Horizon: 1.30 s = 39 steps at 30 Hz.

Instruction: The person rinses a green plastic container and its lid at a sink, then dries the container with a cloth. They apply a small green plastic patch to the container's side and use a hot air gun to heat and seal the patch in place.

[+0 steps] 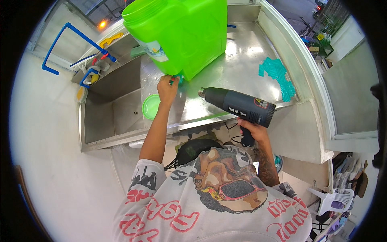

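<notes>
A large bright green plastic container [189,36] with a wide round mouth stands on the steel counter. At its lower near corner is a small teal piece that looks like a tap [180,79]. My left hand [167,89] is closed on this piece, its fingers partly hiding it. In my right hand [253,130] is a dark grey heat gun [238,105], held by its handle. Its metal nozzle points left, toward the container's lower corner, and stands apart from it. A round light green lid [151,107] lies on the counter beside my left forearm.
A steel sink basin [117,101] lies to the left, with a blue pipe [84,34] and a yellow tool [111,40] behind it. Teal sheet pieces [278,76] lie on the counter's right. A white plastic chair [332,201] stands at the lower right.
</notes>
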Available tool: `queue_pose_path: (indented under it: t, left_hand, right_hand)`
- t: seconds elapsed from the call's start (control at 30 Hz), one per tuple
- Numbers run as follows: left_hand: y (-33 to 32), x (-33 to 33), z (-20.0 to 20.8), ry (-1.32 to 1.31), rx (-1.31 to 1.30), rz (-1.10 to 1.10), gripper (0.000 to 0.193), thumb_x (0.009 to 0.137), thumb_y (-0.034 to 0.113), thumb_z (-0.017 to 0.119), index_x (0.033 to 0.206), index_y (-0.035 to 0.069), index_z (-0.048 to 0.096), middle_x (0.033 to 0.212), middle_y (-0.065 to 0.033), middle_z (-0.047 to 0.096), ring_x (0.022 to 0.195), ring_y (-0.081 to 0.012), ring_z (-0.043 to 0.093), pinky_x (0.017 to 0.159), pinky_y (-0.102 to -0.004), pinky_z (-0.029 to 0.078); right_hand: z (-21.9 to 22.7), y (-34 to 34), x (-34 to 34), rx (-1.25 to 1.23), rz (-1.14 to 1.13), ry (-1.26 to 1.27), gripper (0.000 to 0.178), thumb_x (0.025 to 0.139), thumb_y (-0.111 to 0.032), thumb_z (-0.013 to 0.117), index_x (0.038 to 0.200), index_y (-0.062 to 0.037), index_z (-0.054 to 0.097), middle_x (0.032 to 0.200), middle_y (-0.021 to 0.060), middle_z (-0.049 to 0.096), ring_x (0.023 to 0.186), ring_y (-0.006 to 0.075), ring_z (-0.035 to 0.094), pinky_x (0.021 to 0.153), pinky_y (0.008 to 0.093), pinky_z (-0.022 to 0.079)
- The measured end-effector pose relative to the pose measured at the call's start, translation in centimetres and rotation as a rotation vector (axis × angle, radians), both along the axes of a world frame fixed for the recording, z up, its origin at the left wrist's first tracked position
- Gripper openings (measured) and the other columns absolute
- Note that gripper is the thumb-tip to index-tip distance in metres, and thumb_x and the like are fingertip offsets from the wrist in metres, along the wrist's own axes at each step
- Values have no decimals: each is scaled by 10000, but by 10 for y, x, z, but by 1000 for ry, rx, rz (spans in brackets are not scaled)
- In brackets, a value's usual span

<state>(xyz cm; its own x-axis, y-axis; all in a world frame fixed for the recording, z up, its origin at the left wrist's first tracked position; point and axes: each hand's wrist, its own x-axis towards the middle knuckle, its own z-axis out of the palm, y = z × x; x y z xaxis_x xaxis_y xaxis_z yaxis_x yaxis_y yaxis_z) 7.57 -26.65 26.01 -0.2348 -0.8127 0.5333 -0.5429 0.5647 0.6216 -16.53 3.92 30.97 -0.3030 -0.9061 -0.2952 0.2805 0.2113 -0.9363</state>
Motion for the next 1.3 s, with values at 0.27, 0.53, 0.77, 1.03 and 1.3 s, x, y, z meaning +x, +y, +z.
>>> queue_pose_path:
  t: [0.27,0.53,0.77,1.03,1.3]
  left_hand:
    - [-16,-11,-28,645,640,18,263,843,210,772,996,6,710,862,-20,680,755,-116,583,641,-294,468]
    - [-4,-11,-29,560,482,-89,303,819,159,796,1043,-13,685,913,-40,705,811,-141,637,751,-286,511]
    - [-1,-2,-25,132,332,58,424,749,141,829,1123,1,688,943,-140,725,795,-220,691,746,-328,535]
    - [0,3,-20,14,276,42,469,716,87,811,1160,30,671,997,-152,710,782,-250,705,707,-347,547]
    - [0,-1,-7,196,336,-112,456,753,105,777,1179,9,646,981,-115,727,848,-210,710,767,-344,546]
  right_hand:
    - [-3,4,-1,-42,-10,-8,191,854,-146,766,992,-48,677,813,7,638,611,92,581,532,256,497]
    - [-7,9,-1,-24,-23,-16,196,839,-141,780,979,-48,680,798,7,639,588,96,588,516,252,493]
    - [-7,11,-1,-19,-42,6,191,835,-137,784,966,-43,682,810,13,653,590,95,584,518,254,497]
    - [-12,12,-1,4,-48,35,191,832,-138,795,958,-43,687,787,2,650,609,84,582,518,252,486]
    - [-20,6,0,-31,-17,13,178,841,-121,784,967,-33,695,789,-7,650,634,76,580,550,250,487]
